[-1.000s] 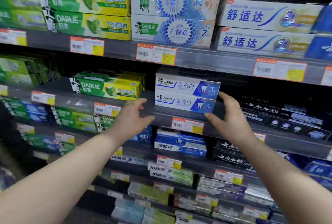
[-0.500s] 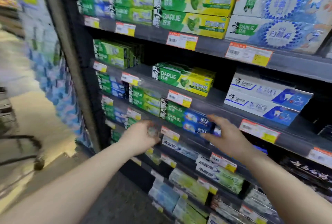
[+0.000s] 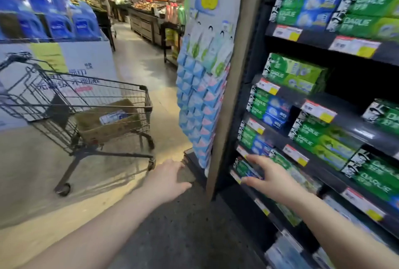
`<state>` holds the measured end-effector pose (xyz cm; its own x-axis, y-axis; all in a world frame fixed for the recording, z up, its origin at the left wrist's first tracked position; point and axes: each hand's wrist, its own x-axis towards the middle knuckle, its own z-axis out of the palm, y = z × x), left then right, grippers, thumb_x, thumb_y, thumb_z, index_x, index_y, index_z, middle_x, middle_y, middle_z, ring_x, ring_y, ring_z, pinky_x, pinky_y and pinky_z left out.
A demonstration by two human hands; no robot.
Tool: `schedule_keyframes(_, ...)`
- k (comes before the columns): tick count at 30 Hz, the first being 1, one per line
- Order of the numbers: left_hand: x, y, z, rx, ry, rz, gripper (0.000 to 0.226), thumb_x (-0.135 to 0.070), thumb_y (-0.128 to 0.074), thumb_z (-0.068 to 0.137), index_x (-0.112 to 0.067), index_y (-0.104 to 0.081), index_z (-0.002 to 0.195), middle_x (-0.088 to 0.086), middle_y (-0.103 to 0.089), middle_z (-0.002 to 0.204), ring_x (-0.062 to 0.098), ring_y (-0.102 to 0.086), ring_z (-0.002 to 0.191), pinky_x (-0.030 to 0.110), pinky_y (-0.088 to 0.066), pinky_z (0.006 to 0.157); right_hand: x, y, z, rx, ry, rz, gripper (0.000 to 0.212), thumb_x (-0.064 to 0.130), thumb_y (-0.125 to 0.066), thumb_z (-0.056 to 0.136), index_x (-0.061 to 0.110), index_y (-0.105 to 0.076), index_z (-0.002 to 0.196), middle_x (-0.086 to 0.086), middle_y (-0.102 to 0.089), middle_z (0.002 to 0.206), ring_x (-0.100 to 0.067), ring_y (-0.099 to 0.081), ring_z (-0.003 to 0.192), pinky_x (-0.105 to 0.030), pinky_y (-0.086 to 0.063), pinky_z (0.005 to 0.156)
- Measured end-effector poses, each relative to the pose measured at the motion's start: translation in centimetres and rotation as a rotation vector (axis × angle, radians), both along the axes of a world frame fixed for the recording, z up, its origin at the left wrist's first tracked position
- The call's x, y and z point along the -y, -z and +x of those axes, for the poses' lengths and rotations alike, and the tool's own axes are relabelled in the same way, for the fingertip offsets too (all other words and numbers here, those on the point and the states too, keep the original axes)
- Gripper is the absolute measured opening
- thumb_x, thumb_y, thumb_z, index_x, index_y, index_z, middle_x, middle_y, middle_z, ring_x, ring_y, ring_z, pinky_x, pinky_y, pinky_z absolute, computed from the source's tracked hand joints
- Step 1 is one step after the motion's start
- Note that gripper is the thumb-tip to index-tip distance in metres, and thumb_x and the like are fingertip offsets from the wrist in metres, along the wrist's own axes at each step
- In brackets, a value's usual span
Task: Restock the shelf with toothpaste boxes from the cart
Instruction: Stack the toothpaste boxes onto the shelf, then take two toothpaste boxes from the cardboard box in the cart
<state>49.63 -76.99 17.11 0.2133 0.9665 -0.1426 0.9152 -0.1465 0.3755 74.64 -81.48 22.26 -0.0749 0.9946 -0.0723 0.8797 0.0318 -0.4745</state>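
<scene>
The stock we are after, a white-and-blue toothpaste box [image 3: 114, 117], lies flat inside a brown cardboard carton [image 3: 108, 133]. The carton sits in the basket of the grey wire shopping cart [image 3: 97, 79], left of centre and well apart from both hands. Through the wire we cannot tell whether more boxes lie beside it.

Our left hand [image 3: 170, 174] reaches out low at the centre of the frame, above the floor, with fingers straight and close together, holding nothing. Our right hand [image 3: 267, 173], lower right of centre, has its fingers spread wide in front of the green toothpaste boxes [image 3: 254, 169] on a low tier of the dark shelf unit [image 3: 349, 122]. It grips nothing, and the blur hides whether its fingertips touch them.

We judge this to be the fetching step, with both hands free and the cart not yet reached. The next move calls for closing the gap to the cart, reaching over its rim into the carton, and taking the box by its long sides. No row in view matches its colours, so its slot likely lies elsewhere on the shelves.

Pale blue and pink hanging packets [image 3: 198, 106] cover the end of the unit at centre, and blue plastic bottles [image 3: 58, 24] are stacked at upper left.
</scene>
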Motion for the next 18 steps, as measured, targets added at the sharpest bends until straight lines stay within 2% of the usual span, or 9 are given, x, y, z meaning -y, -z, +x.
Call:
schedule_keyframes(5, -1.7, 1.0, -8.4, 0.051, -0.105, -0.033, 0.061, -0.049, -0.062, 0.079, -0.023, -0.045, 0.132, 0.003, -0.049, 0.134, 0.022, -0.047, 0.124, 0.036, -0.039, 0.104, -5.0, 1.0, -7.9, -0.013, -0.103, -0.062, 0.063, 0.042, -0.061, 0.084, 0.026, -0.035, 0.139, 0.006, -0.040, 0.144, -0.010, -0.037, 0.131, -0.024, -0.031, 0.105)
schedule_keyframes(10, -4.1, 2.0, -14.2, 0.114, -0.216, -0.042, 0.063, -0.050, -0.061, 0.079, -0.024, -0.043, 0.134, 0.002, -0.047, 0.135, 0.020, -0.047, 0.123, 0.037, -0.041, 0.103, -11.0, 1.9, -13.8, -0.010, -0.202, -0.084, 0.064, 0.040, -0.063, 0.083, 0.024, -0.037, 0.139, 0.006, -0.041, 0.143, -0.008, -0.038, 0.130, -0.019, -0.030, 0.100)
schedule_keyframes(14, -7.3, 3.0, -18.2, 0.094, -0.288, -0.052, 0.063, -0.051, -0.061, 0.079, -0.027, -0.043, 0.134, 0.001, -0.047, 0.134, 0.020, -0.045, 0.125, 0.037, -0.040, 0.103, -16.7, 3.0, -18.0, -0.025, -0.294, -0.099, 0.061, 0.035, -0.064, 0.083, 0.022, -0.039, 0.137, 0.003, -0.046, 0.139, -0.009, -0.043, 0.126, -0.016, -0.031, 0.096)
schedule_keyframes(18, -13.3, 4.1, -22.1, 0.035, -0.361, -0.072, 0.060, -0.052, -0.059, 0.080, -0.026, -0.044, 0.132, -0.002, -0.047, 0.135, 0.017, -0.046, 0.125, 0.035, -0.041, 0.102, -24.8, 4.4, -22.0, -0.017, -0.385, -0.104, 0.060, 0.037, -0.062, 0.084, 0.025, -0.038, 0.138, 0.005, -0.046, 0.138, -0.010, -0.043, 0.127, -0.022, -0.032, 0.103)
